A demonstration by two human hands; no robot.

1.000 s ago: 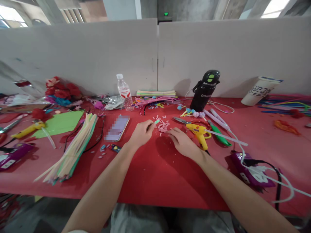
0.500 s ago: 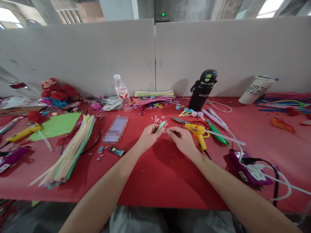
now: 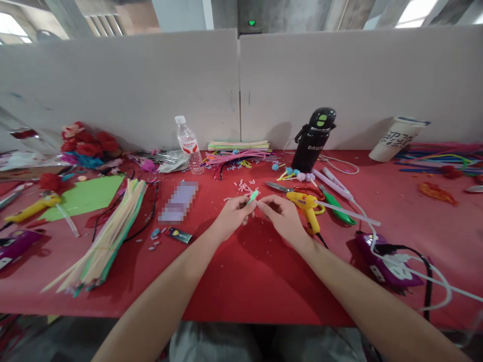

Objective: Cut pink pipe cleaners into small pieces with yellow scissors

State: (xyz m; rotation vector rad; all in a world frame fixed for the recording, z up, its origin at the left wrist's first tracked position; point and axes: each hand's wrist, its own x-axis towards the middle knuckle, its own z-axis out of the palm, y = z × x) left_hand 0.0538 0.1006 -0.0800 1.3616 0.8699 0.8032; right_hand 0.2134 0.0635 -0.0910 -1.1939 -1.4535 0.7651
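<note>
My left hand is closed on a short light-green piece, perhaps a bit of pipe cleaner, that sticks up past the fingertips. Right beside it, my right hand has thumb and fingers pinched together near the green piece. Whatever lies between those fingertips is too small to make out. Just beyond the hands, small pink cut pieces are scattered on the red tabletop. To the right of my right hand lie scissors and a yellow hot glue gun with a glue stick in it.
On the left lie a bundle of pale pipe cleaners, green sheets and a small dark tube. A plastic bottle, a black flask and a white cup stand at the back. A purple power strip with cables is at right.
My right fingertips have left the pink pieces and come up beside the green piece. My left hand still holds that piece, now turned slightly and a little nearer to me.
</note>
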